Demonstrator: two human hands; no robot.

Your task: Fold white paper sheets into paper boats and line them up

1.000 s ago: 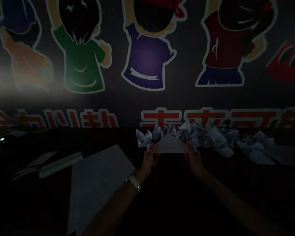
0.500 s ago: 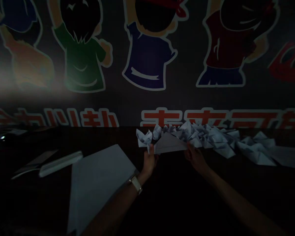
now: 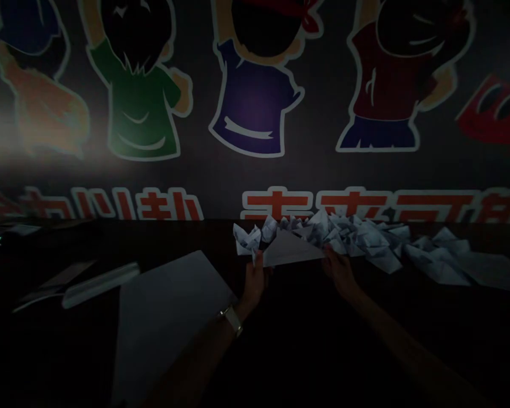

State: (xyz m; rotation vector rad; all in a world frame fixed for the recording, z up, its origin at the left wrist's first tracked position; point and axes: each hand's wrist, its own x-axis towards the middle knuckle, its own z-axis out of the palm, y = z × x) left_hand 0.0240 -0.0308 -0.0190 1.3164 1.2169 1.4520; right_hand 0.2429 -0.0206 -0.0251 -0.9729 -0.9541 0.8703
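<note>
The folded paper (image 3: 293, 249) is held up between both hands over the dark table (image 3: 297, 340), its peak upward and its long lower edge slanting slightly up toward the right. The left hand (image 3: 255, 280) is nearly closed, pinching the paper's left corner with the thumb on the near side; the fingers behind it are mostly hidden. The right hand (image 3: 339, 275) pinches the opposite corner, its fingers curled in; the dimness hides exactly how each finger lies.

A watch (image 3: 232, 319) with a pale strap sits on the left wrist; any mark on it is too dark to tell. Beneath the left forearm lies a white sheet (image 3: 170, 311), and farther left a long pale strip (image 3: 102, 285).

Just beyond the paper stands a heap of paper folds (image 3: 365, 238), with one upright fold (image 3: 246, 241) at its left end, near the left hand. A flat sheet extends from the heap's right end.

On the wall (image 3: 314, 164) behind, large red characters (image 3: 280, 199) with white outlines run in two groups. Their lower parts are cut off by the table's far edge; the left group seems to read 全力以赴, the right 未来可期. Above them are cartoon figures (image 3: 142, 107) seen from behind, in orange, green, purple and dark red tops.
</note>
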